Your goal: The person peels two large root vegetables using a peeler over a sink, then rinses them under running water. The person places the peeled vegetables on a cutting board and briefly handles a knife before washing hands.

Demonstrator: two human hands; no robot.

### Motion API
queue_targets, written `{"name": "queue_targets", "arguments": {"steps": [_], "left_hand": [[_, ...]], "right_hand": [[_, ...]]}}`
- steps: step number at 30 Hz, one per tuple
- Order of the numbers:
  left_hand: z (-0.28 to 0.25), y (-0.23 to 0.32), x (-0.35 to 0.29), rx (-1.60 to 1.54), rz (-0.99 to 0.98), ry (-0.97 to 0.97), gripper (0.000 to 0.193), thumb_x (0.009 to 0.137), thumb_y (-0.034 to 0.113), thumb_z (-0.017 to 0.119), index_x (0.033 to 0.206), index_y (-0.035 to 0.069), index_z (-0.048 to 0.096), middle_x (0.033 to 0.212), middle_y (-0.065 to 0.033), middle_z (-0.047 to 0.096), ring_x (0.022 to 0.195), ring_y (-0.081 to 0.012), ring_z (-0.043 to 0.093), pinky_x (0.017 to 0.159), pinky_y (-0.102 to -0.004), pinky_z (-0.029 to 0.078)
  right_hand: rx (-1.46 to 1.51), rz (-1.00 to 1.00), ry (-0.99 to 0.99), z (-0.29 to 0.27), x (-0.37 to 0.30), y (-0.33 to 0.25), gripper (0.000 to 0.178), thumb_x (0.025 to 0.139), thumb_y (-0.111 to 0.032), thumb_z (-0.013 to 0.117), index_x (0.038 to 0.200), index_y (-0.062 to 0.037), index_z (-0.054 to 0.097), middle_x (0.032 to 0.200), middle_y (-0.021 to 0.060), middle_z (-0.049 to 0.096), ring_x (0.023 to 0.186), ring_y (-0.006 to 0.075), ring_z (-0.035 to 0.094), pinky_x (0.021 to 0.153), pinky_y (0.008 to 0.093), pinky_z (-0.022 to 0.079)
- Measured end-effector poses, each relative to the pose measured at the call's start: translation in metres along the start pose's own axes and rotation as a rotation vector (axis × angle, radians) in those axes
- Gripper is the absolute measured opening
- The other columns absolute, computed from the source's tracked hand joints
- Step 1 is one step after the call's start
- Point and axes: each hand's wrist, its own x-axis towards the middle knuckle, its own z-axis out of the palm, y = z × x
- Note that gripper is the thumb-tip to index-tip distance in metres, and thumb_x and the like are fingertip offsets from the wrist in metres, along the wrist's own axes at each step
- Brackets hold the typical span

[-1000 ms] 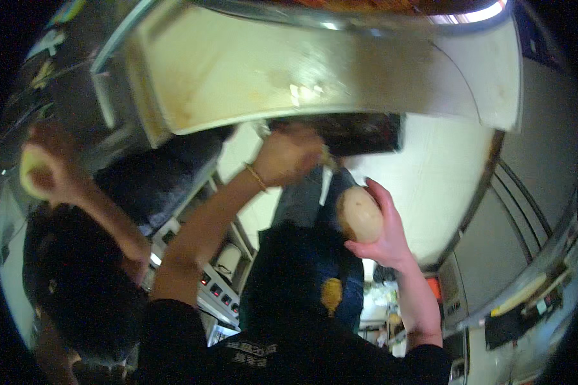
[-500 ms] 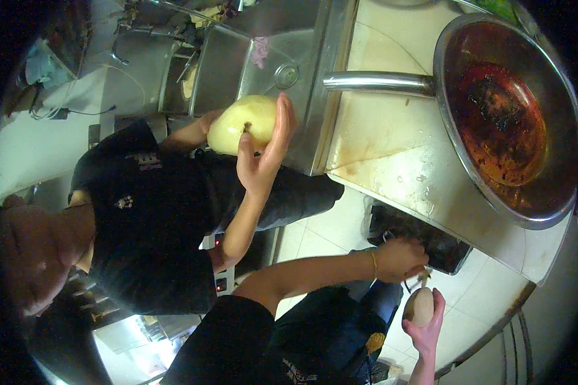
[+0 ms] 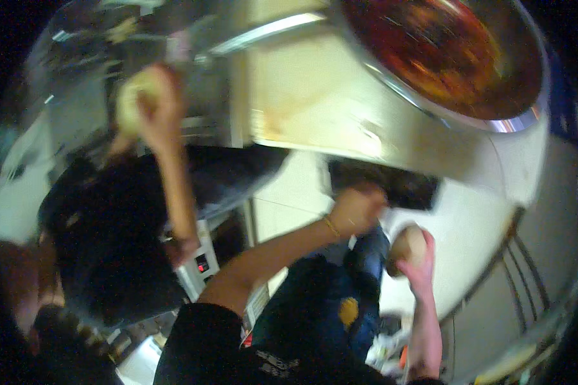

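My right hand (image 3: 419, 262) holds an oval potato (image 3: 410, 249) at the lower right, fingers wrapped round one side. The potato is pale on top and browner on the side away from the palm. My left hand (image 3: 359, 208), with a yellow band at the wrist, is closed just up and left of the potato, apart from it. It grips what looks like a small peeling tool, seen only as a smear now. Below both hands is the floor. Beyond my left hand a black bin (image 3: 392, 185) stands against the counter's foot.
A co-worker at the left, in dark clothes, holds a large pale yellow, rounded fruit or vegetable (image 3: 130, 106) near the sink. On the white counter (image 3: 302, 96) is a wide metal pan (image 3: 424, 109) with dark red liquid, its handle (image 3: 270, 32) pointing left.
The whole view has shifted and blurred, the counter and pan sliding up and left. My left hand has drawn away from the potato, which now sits tilted differently in my right hand.
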Motion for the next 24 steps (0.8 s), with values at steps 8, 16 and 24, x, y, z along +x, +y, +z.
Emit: {"name": "queue_targets", "arguments": {"steps": [8,16,24], "left_hand": [[0.011,0.003,-0.005,-0.436,-0.162,0.074,0.011,0.093,0.009,0.053,0.086,0.001,0.056,0.077,-0.0084,0.052,0.073,-0.0193,0.051,0.067,-0.0312,0.043],[-0.039,0.067,0.021,0.082,0.261,0.099,0.009,0.079,0.013,0.060,0.079,0.005,0.055,0.082,-0.0115,0.053,0.080,-0.0331,0.052,0.071,-0.0426,0.044],[-0.044,0.008,0.030,0.397,0.248,-0.271,0.008,0.079,0.017,0.059,0.079,0.010,0.056,0.084,-0.0096,0.056,0.087,-0.0310,0.056,0.075,-0.0430,0.047]], "right_hand": [[0.740,0.167,-0.156,0.007,0.011,-0.009,0.095,0.075,-0.044,0.075,0.144,-0.0023,0.024,0.137,0.0145,0.043,0.126,0.0260,0.044,0.104,0.0397,0.039],[0.494,0.059,-0.220,0.018,0.008,-0.018,0.107,0.060,-0.024,0.084,0.146,-0.0041,0.023,0.140,0.0138,0.040,0.127,0.0249,0.043,0.106,0.0366,0.035],[0.415,-0.067,-0.257,0.012,-0.022,-0.024,0.119,0.052,-0.037,0.089,0.145,-0.0038,0.024,0.140,0.0151,0.040,0.129,0.0273,0.042,0.107,0.0402,0.034]]}}
